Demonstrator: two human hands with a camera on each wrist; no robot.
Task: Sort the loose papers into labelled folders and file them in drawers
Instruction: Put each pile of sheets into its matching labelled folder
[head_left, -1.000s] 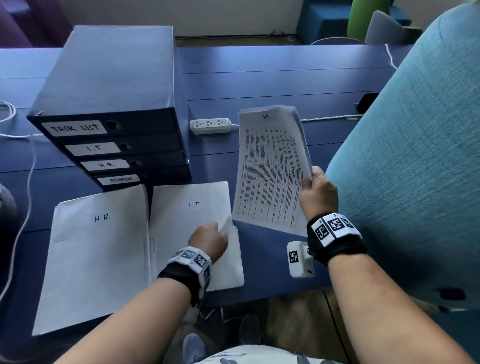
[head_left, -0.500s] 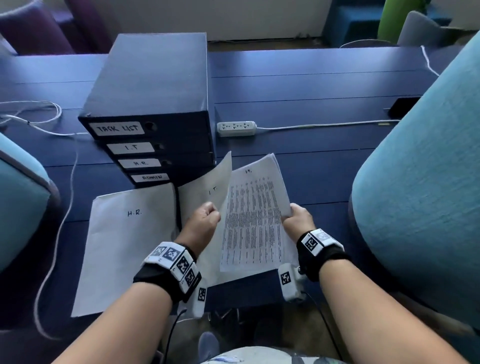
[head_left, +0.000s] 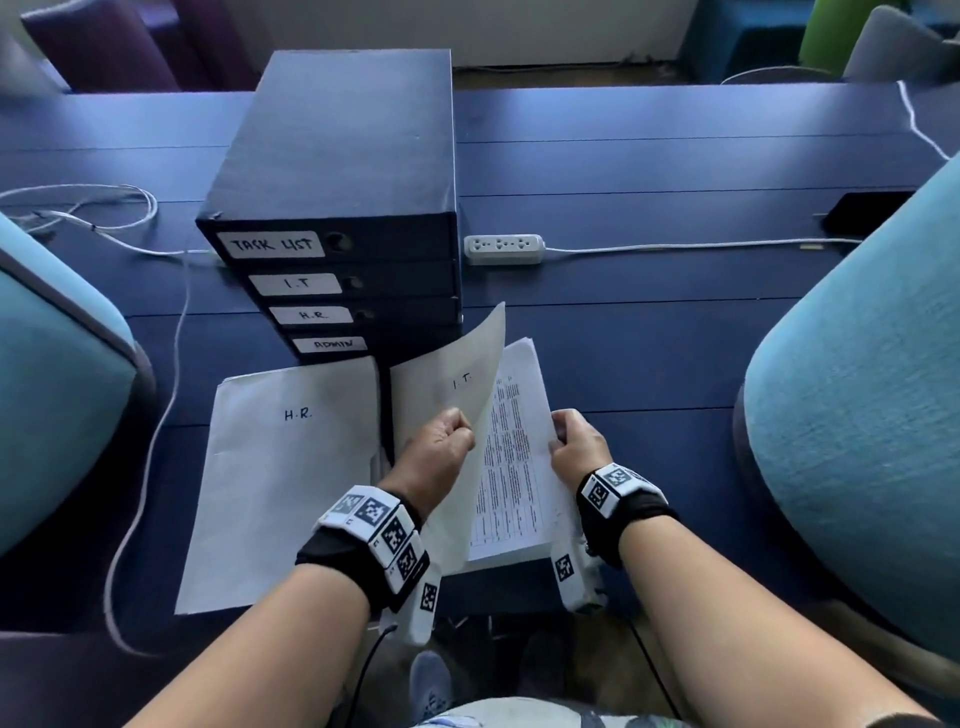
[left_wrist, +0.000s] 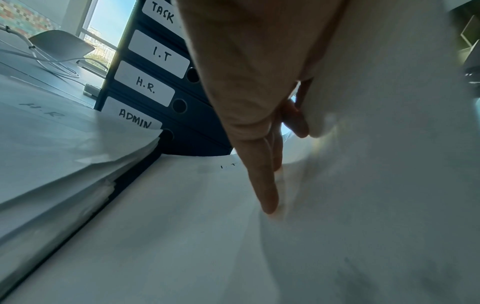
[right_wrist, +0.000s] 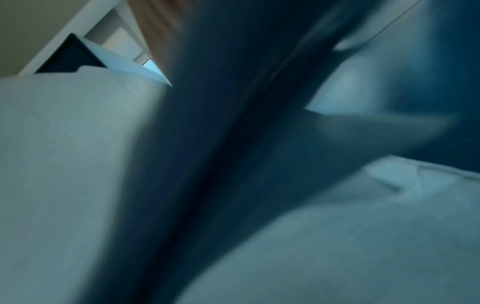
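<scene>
A white folder marked I.T (head_left: 447, 384) lies before the dark drawer unit (head_left: 343, 171), its cover lifted up. My left hand (head_left: 441, 447) pinches that cover's right edge; the left wrist view shows the fingers (left_wrist: 265, 185) against the white cover (left_wrist: 182, 236). My right hand (head_left: 574, 441) grips the right edge of a stack of printed papers (head_left: 511, 457) that lies under the raised cover. A second folder marked H.R. (head_left: 291, 467) lies shut to the left. The drawers are labelled TASK LIST, I.T, H.R. and ADMIN (left_wrist: 135, 119). The right wrist view is blurred.
Teal chair backs stand at the left (head_left: 52, 405) and right (head_left: 857, 389) of the blue table (head_left: 649, 322). A white power strip (head_left: 504, 248) and its cable lie behind the papers. White cables (head_left: 104, 208) loop at far left. A dark phone (head_left: 867, 210) lies far right.
My right hand has brought the printed stack down from the right and slid it under the I.T cover, which my left hand has lifted from flat.
</scene>
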